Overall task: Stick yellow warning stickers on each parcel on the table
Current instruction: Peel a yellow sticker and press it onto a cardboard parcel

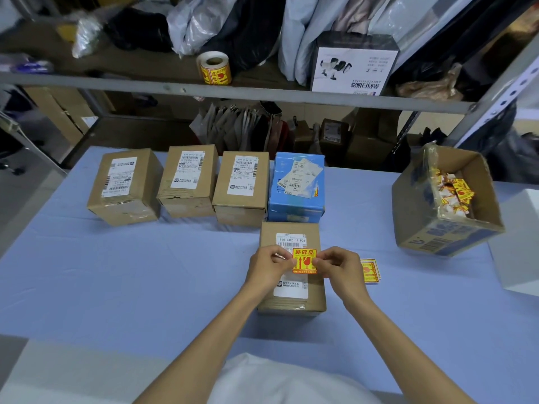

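Left hand (269,265) and right hand (338,268) pinch opposite edges of the yellow sticker (304,261), taut over the nearest parcel (291,304), likely for smooth placement; other parcels (186,182) stand at eleven o'clock.

Your left hand (267,265) and right hand (338,268) pinch a yellow warning sticker (304,260) by its side edges over the nearest brown parcel (292,301) on the desk (116,272).

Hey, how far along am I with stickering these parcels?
Done: nothing clearly. The back brown boxes show no yellow on top; the blue box has a yellow speck I cannot identify. In hand: left hand and right hand pinch a yellow sticker over the near box. Left: pressing it down, then the back row; spare stickers lie beside the right hand.
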`<state>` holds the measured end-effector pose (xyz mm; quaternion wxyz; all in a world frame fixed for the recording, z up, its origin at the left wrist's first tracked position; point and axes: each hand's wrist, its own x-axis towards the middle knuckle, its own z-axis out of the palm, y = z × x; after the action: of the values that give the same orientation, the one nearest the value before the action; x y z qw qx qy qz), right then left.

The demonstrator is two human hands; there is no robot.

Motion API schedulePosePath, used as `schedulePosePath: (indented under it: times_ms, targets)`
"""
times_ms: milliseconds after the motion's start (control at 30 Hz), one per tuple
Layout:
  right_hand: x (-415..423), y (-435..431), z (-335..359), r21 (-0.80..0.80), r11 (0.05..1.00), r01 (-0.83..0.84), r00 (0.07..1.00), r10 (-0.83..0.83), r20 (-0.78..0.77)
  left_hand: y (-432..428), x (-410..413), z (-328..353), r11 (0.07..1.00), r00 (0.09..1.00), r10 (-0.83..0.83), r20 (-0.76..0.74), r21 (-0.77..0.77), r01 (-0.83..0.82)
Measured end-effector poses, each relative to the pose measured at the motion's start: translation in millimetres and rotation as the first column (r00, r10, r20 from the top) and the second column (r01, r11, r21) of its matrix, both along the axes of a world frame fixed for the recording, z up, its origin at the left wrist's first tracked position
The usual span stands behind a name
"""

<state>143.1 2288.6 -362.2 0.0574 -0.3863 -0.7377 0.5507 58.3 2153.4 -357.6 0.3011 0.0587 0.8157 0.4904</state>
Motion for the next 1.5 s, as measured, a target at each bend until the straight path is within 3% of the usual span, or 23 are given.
schedulePosePath:
  times_ms: [333,933,1267,1433,1500]
  targets:
    - [1.9,-4.5,4.8,0.038,0.999,0.022,1.000,-0.021,-0.008,-1.0,-0.3,1.4,0.997,0.997,-0.046,0.053,-0.063,0.050]
    - [-4.1,-2.0,-10.6,0.148,0.989,0.011,0.999,-0.019,0.048,13.8,-2.0,-7.1,0.971,0.999,-0.001,-0.033,-0.238,-0.007]
    - [-6.4,-2.9,-14.4,0.281,0.956,-0.083,0.993,0.057,0.102,19.0,-2.2,-3.6,0.940,0.992,-0.089,-0.093,-0.337,0.053]
    - [-5.5,2.3,-15.0,0.449,0.870,-0.201,0.963,0.093,0.252,12.9,-4.9,-3.7,0.934,0.968,-0.186,-0.166,-0.336,0.122]
    - [-1.6,8.2,-14.8,0.483,0.854,-0.194,0.972,0.101,0.212,9.3,-3.0,-5.5,0.945,0.954,-0.214,-0.211,-0.293,0.147]
